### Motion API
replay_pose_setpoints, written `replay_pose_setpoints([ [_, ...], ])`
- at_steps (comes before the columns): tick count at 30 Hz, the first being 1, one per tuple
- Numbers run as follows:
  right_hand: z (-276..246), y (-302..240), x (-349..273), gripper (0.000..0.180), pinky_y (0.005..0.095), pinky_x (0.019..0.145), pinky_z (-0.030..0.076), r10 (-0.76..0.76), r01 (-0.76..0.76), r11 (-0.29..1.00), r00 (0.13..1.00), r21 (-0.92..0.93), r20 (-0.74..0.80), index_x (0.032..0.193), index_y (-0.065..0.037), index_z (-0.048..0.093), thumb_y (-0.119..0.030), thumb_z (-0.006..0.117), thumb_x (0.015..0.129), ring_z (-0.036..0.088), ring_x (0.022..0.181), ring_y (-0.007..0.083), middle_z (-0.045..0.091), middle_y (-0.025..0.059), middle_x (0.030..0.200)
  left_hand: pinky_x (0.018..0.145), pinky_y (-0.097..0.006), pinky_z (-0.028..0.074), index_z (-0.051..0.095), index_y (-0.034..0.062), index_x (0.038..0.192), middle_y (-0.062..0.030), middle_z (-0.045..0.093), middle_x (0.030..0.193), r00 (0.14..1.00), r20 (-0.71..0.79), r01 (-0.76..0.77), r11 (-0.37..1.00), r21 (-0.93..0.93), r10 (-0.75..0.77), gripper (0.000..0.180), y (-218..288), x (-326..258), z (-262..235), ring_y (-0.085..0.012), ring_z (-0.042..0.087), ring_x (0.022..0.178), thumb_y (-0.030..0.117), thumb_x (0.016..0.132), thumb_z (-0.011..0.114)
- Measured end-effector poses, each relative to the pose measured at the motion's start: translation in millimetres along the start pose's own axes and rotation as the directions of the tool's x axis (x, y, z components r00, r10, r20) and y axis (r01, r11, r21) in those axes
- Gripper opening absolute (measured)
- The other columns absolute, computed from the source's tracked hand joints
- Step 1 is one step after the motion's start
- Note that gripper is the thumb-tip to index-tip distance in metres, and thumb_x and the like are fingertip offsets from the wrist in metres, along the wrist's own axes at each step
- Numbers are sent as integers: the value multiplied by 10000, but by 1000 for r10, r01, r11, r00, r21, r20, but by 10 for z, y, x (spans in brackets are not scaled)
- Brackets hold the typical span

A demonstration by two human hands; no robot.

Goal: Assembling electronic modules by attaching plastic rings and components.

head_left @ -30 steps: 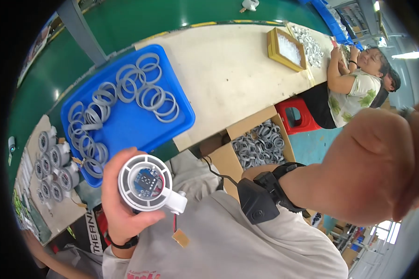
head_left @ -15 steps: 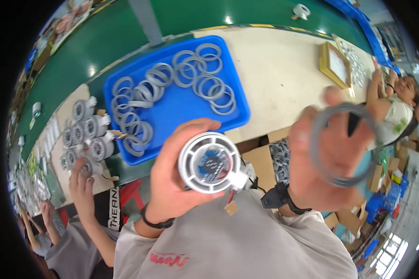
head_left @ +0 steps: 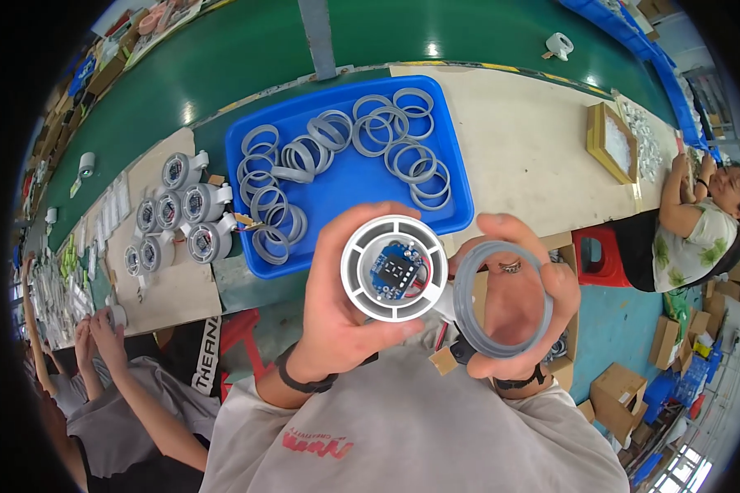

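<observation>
My left hand [head_left: 333,308] is wrapped around a round white plastic housing [head_left: 393,269] with a spoked rim and a blue circuit board [head_left: 397,271] inside it, face up. Wires and a small tan tab [head_left: 443,361] hang at its lower right. In my right hand [head_left: 561,287] is a grey ring [head_left: 464,302], gripped by its outer edge and tilted toward the housing. The two parts are close side by side; the ring is not on the rim. Part of the housing's stem is hidden behind the ring.
Ahead, a blue tray [head_left: 345,185] holds many loose grey rings [head_left: 415,164]. Left of it, several white housings [head_left: 201,203] stand grouped on the bench [head_left: 181,300]. A yellow-edged box [head_left: 612,144] is at the far right. Co-workers sit at left and right; a red stool [head_left: 598,256] is beside the bench.
My right hand has brought the ring leftward and lower, up beside the housing. A co-worker's hand at left has drawn back from the grouped housings. The whole view has shifted slightly.
</observation>
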State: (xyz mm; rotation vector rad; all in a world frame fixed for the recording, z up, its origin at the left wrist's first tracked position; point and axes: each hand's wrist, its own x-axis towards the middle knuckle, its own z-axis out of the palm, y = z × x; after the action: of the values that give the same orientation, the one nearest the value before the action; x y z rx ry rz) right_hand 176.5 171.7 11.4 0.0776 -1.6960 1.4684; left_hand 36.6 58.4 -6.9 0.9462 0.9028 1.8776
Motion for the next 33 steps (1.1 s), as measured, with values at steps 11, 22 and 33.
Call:
replay_pose_setpoints([
  [11, 41, -112, 27, 800, 462, 837, 506, -5, 3, 974, 1000, -228, -7, 1293, -102, 458, -176, 847, 598, 549, 1094, 445, 465, 343, 1231, 960, -422, 447, 274, -7, 1351, -232, 392, 1326, 993, -81, -86, 994, -73, 80, 859, -13, 0, 34, -342, 499, 1186, 215, 706, 797],
  [22, 124, -197, 143, 581, 354, 813, 509, 170, -133, 883, 984, -451, 44, 1139, -66, 614, -23, 787, 586, 607, 1010, 341, 520, 225, 1258, 843, -415, 486, 387, 7, 1282, -221, 410, 1280, 965, 8, -202, 722, 662, 262, 818, 37, 43, -27, -345, 525, 1083, 115, 596, 820],
  [33, 48, 299, 202, 371, 346, 762, 508, 492, -482, 870, 861, 103, -131, 1116, -20, 584, -71, 644, 754, 637, 894, 275, 596, 157, 1140, 658, -388, 513, 528, 5, 1119, -177, 528, 1097, 978, 177, -208, 400, 893, 112, 641, -41, 99, 65, -347, 597, 879, 98, 545, 798],
])
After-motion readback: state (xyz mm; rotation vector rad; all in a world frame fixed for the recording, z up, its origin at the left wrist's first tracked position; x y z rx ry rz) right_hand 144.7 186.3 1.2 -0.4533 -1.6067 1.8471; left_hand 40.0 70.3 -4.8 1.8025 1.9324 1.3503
